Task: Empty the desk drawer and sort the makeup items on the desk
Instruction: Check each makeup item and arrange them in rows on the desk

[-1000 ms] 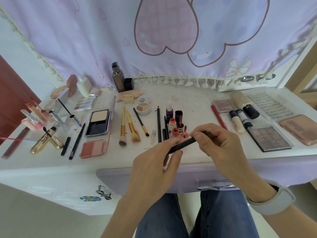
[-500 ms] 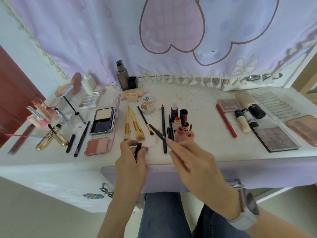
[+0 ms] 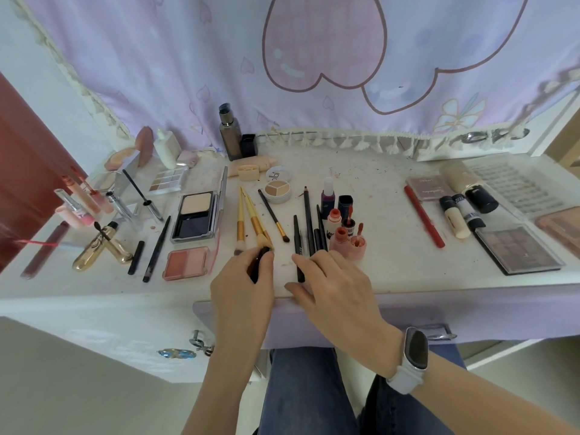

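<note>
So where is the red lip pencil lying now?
In the head view the red lip pencil lies on the desk's right side, between the small mauve palette and the concealer tubes, far from both hands.

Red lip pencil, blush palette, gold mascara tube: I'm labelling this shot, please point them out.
Red lip pencil (image 3: 424,217): head view, mid-shaft.
Blush palette (image 3: 187,263): head view, between its two pans.
Gold mascara tube (image 3: 94,250): head view, tube body.

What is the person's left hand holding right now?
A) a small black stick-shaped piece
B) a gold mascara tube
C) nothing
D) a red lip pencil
A: the left hand curls its fingers round a small black stick-shaped piece, beside the gold-handled brushes.
</note>
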{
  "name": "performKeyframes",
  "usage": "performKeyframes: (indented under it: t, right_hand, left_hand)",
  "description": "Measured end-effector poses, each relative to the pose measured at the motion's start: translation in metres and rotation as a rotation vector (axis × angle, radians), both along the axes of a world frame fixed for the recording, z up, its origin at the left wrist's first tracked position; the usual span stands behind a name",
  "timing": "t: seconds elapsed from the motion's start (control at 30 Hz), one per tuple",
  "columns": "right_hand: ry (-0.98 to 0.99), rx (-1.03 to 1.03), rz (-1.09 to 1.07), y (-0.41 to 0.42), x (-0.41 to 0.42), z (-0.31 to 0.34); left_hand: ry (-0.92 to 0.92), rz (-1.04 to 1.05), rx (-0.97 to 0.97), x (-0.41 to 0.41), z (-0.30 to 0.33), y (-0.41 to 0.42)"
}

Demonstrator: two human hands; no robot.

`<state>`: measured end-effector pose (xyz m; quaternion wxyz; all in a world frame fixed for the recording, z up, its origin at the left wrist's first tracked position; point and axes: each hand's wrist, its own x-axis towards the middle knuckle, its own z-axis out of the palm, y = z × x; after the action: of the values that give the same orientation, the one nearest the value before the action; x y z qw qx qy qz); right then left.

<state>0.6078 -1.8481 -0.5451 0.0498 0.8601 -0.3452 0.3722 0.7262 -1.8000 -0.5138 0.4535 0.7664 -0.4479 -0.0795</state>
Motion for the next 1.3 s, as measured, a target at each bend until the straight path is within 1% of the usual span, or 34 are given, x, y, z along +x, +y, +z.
performKeyframes:
  t: [0.1,0.17,0.27,0.4,0.53,0.7,0.77,0.83,0.9,0.97,1.03,1.17,1.23,1.3]
  right_hand:
    - [-0.045,0.034,0.061,0.005,-0.014,0.001]
    - [-0.069,0.04,0.1,0.007,-0.027,0.002]
    - [-0.087,0.049,0.139,0.0,-0.046,0.005]
    - [-0.139,0.081,0.167,-0.012,-0.064,0.006]
    - [-0.193,0.079,0.104,-0.024,-0.078,0.01]
    - [-0.255,0.098,0.018,-0.039,-0.09,0.009]
    - [-0.287,0.089,-0.015,-0.042,-0.095,0.01]
    - [-0.297,0.071,-0.069,-0.047,-0.101,0.013]
    - [-0.228,0.03,-0.182,-0.056,-0.109,0.014]
    - [-0.072,-0.014,-0.312,-0.068,-0.116,0.013]
    - [0.085,-0.025,-0.408,-0.079,-0.12,0.011]
    - [0.303,-0.029,-0.548,-0.088,-0.117,0.008]
    - [0.372,-0.007,-0.587,-0.088,-0.114,0.01]
    - [0.367,0.034,-0.606,-0.089,-0.113,0.012]
  left_hand:
    - [0.069,0.02,-0.017,-0.005,0.006,-0.008]
    - [0.061,0.011,0.019,-0.011,0.01,-0.016]
    - [-0.013,-0.024,0.068,-0.019,0.01,-0.028]
    - [-0.124,-0.003,0.144,-0.023,0.005,-0.039]
    - [-0.169,-0.027,0.189,-0.023,0.002,-0.034]
    - [-0.188,-0.06,0.158,-0.02,-0.001,-0.03]
    - [-0.213,-0.116,0.153,-0.019,-0.001,-0.028]
    - [-0.251,-0.222,0.153,-0.019,-0.002,-0.023]
    - [-0.279,-0.316,0.17,-0.018,-0.003,-0.017]
    - [-0.306,-0.371,0.187,-0.015,-0.004,-0.014]
    - [-0.324,-0.412,0.2,-0.011,-0.005,-0.014]
    - [-0.33,-0.444,0.196,-0.004,-0.005,-0.018]
    - [-0.32,-0.442,0.188,-0.002,-0.004,-0.021]
    - [-0.317,-0.443,0.183,-0.001,-0.004,-0.024]
